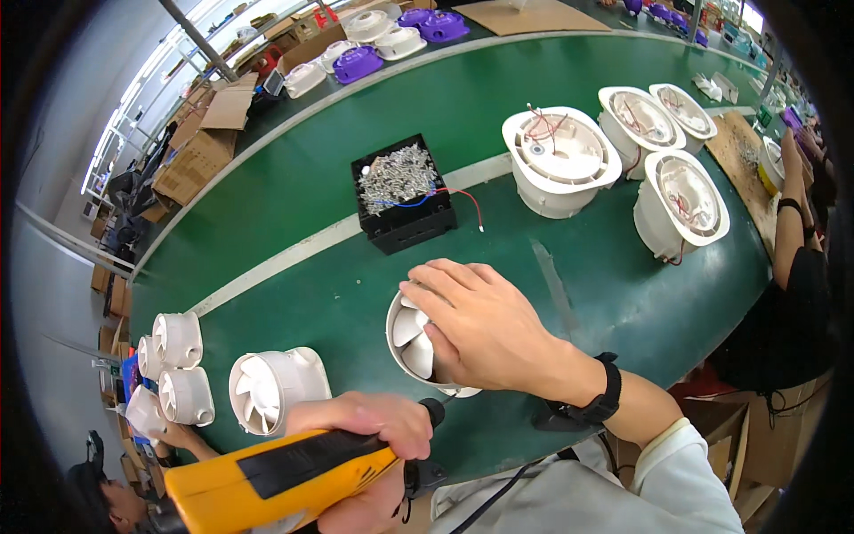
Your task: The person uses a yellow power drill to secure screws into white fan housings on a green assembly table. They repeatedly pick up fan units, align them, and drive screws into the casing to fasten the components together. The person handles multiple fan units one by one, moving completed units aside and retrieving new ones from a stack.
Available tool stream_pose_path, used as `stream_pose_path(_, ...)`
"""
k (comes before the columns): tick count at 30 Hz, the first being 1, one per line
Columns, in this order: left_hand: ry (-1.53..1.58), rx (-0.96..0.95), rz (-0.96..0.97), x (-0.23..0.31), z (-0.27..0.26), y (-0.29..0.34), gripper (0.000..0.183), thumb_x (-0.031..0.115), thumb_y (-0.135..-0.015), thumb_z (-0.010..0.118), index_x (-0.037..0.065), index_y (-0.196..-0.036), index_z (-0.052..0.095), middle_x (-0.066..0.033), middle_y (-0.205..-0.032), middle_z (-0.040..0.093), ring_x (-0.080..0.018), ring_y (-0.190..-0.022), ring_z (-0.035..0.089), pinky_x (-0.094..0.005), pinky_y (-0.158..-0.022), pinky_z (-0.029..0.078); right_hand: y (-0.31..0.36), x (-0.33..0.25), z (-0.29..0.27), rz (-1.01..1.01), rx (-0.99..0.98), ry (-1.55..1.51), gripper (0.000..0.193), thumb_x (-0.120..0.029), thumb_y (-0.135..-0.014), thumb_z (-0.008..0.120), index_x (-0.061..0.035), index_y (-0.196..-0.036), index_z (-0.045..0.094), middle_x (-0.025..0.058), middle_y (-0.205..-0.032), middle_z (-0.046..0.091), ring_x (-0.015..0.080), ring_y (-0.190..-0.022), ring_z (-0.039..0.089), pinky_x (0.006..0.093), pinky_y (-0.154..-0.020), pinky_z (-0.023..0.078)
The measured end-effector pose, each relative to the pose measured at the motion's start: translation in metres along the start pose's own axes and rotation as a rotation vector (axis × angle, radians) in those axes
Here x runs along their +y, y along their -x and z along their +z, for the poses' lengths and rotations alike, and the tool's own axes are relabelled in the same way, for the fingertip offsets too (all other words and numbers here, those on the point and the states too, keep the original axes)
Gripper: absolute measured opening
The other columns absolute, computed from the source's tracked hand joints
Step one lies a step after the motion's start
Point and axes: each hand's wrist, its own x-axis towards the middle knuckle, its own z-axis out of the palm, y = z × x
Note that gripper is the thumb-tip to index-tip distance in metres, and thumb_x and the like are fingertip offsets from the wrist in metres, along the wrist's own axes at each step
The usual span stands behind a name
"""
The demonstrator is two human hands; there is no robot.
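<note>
My left hand [391, 436] is closed round a yellow and black electric screwdriver [222, 485], whose tip points at the near side of a white fan housing [411, 336]. My right hand [471, 316], with a black watch on its wrist, lies over that housing and grips it, fingers across the top. White blades show beside the fingers; the rest of the housing is hidden under the hand. To its left another white fan housing [307, 374] lies with blades facing left. Beyond my hands stands a black box [405, 233] heaped with screws [396, 176].
Several white housings with red wires [565, 165] stand at the right on the green table [294, 294]. More fan housings [187, 396] sit at the left edge, where a co-worker's hand [182, 436] touches one. Another person's arm [790, 209] is at the right. Purple covers [358, 64] lie behind.
</note>
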Motion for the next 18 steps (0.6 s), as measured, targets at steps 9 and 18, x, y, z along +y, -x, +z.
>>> stream_pose_path(9, 0.002, -0.043, 0.121, 0.002, 0.010, -0.010, 0.066, 0.066, -0.085, 0.044, 0.003, -0.102, 0.036, -0.0099, -0.061, 0.052, -0.0184, -0.040, 0.048, -0.0307, -0.038, 0.042, 0.004, 0.005, 0.005, 0.007, 0.066, -0.022, 0.038, -0.007, -0.074, 0.059, 0.0017, -0.110, 0.055, 0.0159, -0.113, 0.055, 0.0313, -0.108, 0.052, 0.0414, -0.086, 0.043)
stream_pose_path(18, -0.003, -0.111, 0.069, 0.002, 0.013, -0.013, 0.067, 0.066, -0.085, 0.046, 0.002, -0.103, 0.036, -0.0106, -0.062, 0.052, -0.0186, -0.042, 0.049, -0.0305, -0.040, 0.042, 0.005, 0.006, 0.008, 0.004, 0.083, -0.029, 0.039, -0.008, -0.073, 0.060, 0.0025, -0.110, 0.055, 0.0160, -0.113, 0.055, 0.0315, -0.108, 0.052, 0.0415, -0.087, 0.043)
